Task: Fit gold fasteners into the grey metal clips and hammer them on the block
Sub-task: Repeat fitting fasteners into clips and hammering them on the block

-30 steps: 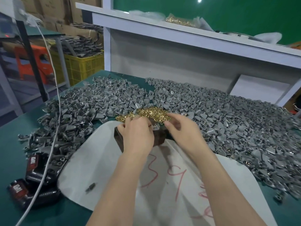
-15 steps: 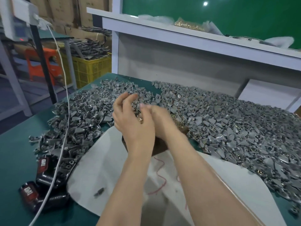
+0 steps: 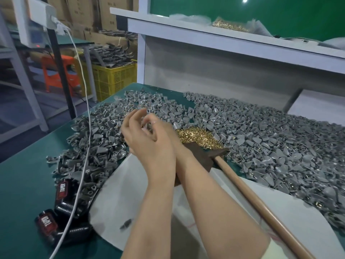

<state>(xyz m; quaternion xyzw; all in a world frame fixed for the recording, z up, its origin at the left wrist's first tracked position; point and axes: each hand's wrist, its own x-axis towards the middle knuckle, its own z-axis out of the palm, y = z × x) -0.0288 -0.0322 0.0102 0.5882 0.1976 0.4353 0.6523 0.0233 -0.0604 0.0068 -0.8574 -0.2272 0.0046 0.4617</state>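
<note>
Both arms reach up from the bottom edge to the middle of the frame, where they cross at the wrists. The left grip (image 3: 149,144) is in front, back of the hand to the camera, its fingers (image 3: 135,116) loosely curled upward. The right grip (image 3: 160,126) sits just behind it and is mostly hidden. Something small and grey shows between the two sets of fingers, but motion blur makes it impossible to tell which grip has hold of it, or how tightly either is closed.

The grey metal clips (image 3: 261,139) lie in a broad heap across the green desk (image 3: 22,193), from centre left to the right edge. A small mound of gold fasteners (image 3: 197,136) sits just right of the hands, touching the upper edge of the dark brown block (image 3: 201,156). The hammer (image 3: 252,199) lies with its wooden handle slanting from the block down to the lower right corner, over a white sheet (image 3: 130,193) spread under the arms. One stray dark piece (image 3: 127,223) rests on that sheet at lower centre.

At lower left, black-and-red packs (image 3: 63,189) lie at the edge of the clip heap, with a white cable (image 3: 82,128) running over them. A yellow crate (image 3: 112,79) stands at upper left, beyond the desk. A bag of gold parts (image 3: 229,25) rests on the white shelf (image 3: 205,36) at the top.
</note>
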